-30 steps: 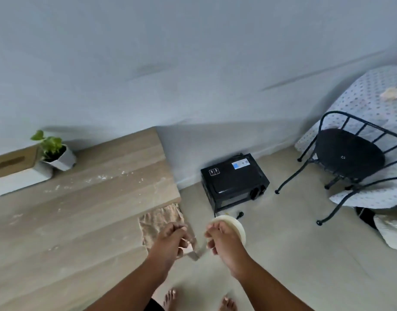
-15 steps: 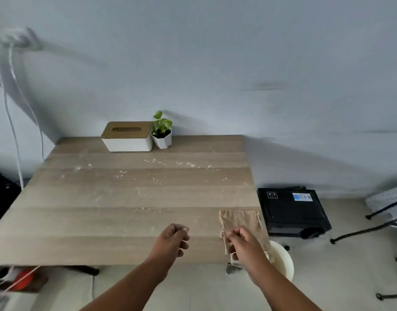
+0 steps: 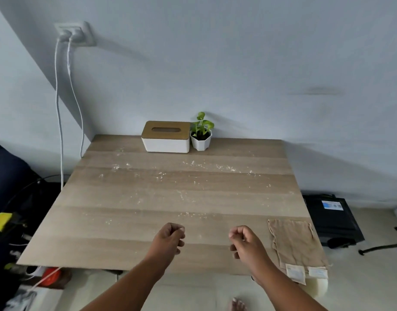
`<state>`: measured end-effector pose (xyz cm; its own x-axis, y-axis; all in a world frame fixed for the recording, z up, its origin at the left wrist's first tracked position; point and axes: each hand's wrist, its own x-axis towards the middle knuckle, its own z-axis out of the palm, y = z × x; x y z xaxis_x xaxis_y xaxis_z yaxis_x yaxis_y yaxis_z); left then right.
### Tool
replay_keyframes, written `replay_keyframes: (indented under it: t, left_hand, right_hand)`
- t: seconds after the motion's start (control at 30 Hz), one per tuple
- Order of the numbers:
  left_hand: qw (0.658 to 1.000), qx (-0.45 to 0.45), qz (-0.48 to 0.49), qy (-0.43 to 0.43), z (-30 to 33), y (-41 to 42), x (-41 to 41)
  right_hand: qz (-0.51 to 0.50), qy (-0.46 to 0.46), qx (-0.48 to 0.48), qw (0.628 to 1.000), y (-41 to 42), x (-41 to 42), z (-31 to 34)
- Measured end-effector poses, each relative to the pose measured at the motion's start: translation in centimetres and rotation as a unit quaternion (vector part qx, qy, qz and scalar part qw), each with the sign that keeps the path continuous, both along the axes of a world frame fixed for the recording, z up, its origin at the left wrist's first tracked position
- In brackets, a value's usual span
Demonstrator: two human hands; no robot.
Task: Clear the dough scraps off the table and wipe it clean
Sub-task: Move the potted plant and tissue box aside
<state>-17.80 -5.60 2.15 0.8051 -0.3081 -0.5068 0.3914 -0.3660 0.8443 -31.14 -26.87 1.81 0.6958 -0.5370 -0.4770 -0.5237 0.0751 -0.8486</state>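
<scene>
The wooden table (image 3: 130, 230) carries white dough specks and flour streaks (image 3: 206, 166) across its middle and far half. A beige cloth (image 3: 294, 243) lies flat on the front right corner, its labels hanging over the edge. My left hand (image 3: 168, 240) hovers over the front edge with fingers curled and nothing in it. A little to the right, my right hand (image 3: 245, 242) is curled the same way, empty, just left of the cloth and not touching it.
A white tissue box with a wooden lid (image 3: 167, 136) and a small potted plant (image 3: 201, 134) stand at the table's back edge. A cream bowl (image 3: 318, 287) sits on the floor under the right corner. A black appliance (image 3: 332, 215) is on the floor to the right; cables hang at left.
My view has swung left onto the table. My right hand, which pinched the cloth half a second ago, has let it go and moved left. The cloth now lies flat.
</scene>
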Motion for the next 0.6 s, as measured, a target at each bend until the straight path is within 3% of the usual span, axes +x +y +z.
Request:
replay_keyframes:
  t: [0.3,0.6]
  left_hand:
    - [0.998,0.001,0.022,-0.054,0.5,-2.7,9.3]
    - [0.986,0.075,0.021,-0.144,2.2,-6.3,17.3]
  right_hand:
    - [-0.010,-0.015,-0.038,0.999,-2.7,8.5,-1.2]
    - [0.034,-0.030,-0.042,0.998,-6.7,19.2,-2.0]
